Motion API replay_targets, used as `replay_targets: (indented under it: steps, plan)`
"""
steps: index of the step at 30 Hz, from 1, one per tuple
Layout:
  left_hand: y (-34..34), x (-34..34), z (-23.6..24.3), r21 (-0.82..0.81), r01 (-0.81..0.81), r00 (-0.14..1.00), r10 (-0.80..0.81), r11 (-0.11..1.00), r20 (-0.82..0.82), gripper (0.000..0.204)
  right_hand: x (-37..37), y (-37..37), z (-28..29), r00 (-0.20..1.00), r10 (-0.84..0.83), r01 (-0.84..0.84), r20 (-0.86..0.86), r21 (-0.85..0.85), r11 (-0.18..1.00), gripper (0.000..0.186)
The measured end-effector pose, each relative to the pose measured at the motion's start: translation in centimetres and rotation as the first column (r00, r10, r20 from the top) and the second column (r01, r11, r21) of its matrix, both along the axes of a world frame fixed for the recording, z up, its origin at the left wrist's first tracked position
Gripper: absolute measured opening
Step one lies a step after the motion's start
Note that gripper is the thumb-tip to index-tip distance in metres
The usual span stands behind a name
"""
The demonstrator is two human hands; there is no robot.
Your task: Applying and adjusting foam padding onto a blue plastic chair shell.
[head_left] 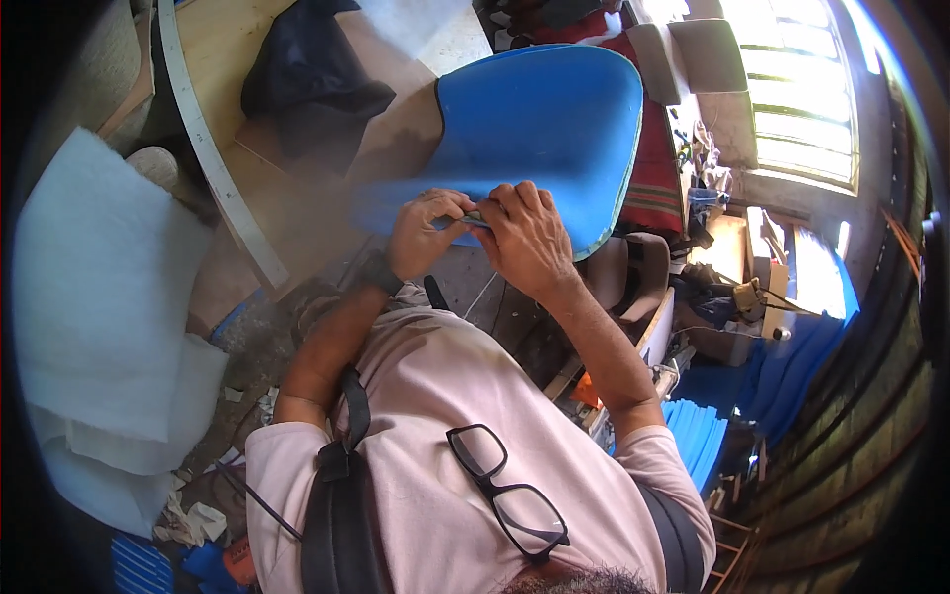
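Note:
A large blue panel (554, 129) with rounded corners and a pale greenish edge lies in front of me, looking like foam sheet on a board. My left hand (427, 233) is closed at its near edge, thumb and fingers pinched together. My right hand (526, 236) is beside it, fingers curled down. Between the two hands a thin grey-green edge or strip (475, 218) shows, gripped by both; whether it belongs to the panel I cannot tell. The blue area left of my left hand is blurred.
Black cloth (307, 89) lies on the wooden worktable (213, 45), whose edge carries a pale marked strip (203, 139). White batting (109, 297) hangs at the left. Blue foam sheets (693, 436) are stacked at the right, near a cluttered bench (727, 247). Scraps (198, 520) litter the floor.

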State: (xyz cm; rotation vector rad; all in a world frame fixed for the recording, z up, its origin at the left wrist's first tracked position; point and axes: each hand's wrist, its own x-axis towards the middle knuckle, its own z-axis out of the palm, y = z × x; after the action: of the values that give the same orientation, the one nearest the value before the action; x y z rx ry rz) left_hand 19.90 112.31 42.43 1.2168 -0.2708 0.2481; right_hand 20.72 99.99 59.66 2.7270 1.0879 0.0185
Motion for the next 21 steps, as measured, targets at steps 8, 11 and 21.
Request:
replay_targets:
  steps: [8,11,21]
  plan:
    - [0.6,0.3,-1.0,0.068,0.042,0.997,-0.038,0.997,-0.069,0.029,1.0,1.4,-0.4,0.988,-0.029,0.02,-0.15,-0.06,0.998,0.017]
    - [0.6,-0.3,-1.9,0.096,-0.036,0.999,0.039,0.995,-0.024,0.042,1.0,1.1,-0.2,0.985,-0.025,0.023,-0.174,-0.009,1.0,0.023]
    - [0.2,-1.2,-3.2,0.175,-0.182,0.978,0.159,0.968,0.136,0.036,0.5,2.0,-2.6,0.996,-0.071,0.058,-0.058,-0.201,0.978,0.02]
